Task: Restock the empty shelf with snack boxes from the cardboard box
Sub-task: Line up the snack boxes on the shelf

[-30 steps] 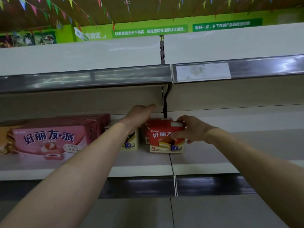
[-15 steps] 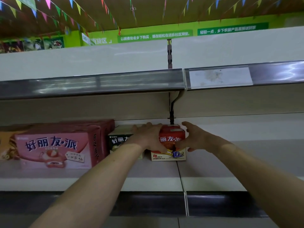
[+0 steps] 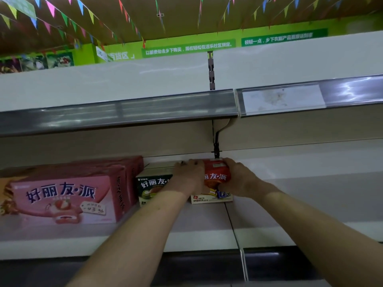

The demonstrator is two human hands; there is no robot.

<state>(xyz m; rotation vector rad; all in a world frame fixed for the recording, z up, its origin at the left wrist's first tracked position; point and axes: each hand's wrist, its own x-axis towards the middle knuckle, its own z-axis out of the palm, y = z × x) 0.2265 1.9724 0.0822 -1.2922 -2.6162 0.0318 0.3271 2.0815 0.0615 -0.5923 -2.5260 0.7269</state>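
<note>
**Both hands clasp the red snack box on the shelf, set far back.**

Left hand [image 3: 187,177]: fingers curled over the left top edge of the red snack box [image 3: 216,177]. Right hand [image 3: 238,180]: fingers curled round its right side, so the box is squeezed between the two palms. Thumb positions cannot be told. The box's cream lower strip meets the shelf [image 3: 207,225], directly beneath the black bracket [image 3: 216,146]. The left wrist covers the right part of a dark green snack box [image 3: 151,186] just left of the red one; contact between them is hidden. Further left, close beside it, stands a large pink snack box [image 3: 62,200], front face outward. Above runs a grey price rail [image 3: 124,112] with a faded label [image 3: 281,99]. Overhead are coloured bunting [image 3: 83,32] and a green banner [image 3: 188,48].
</note>
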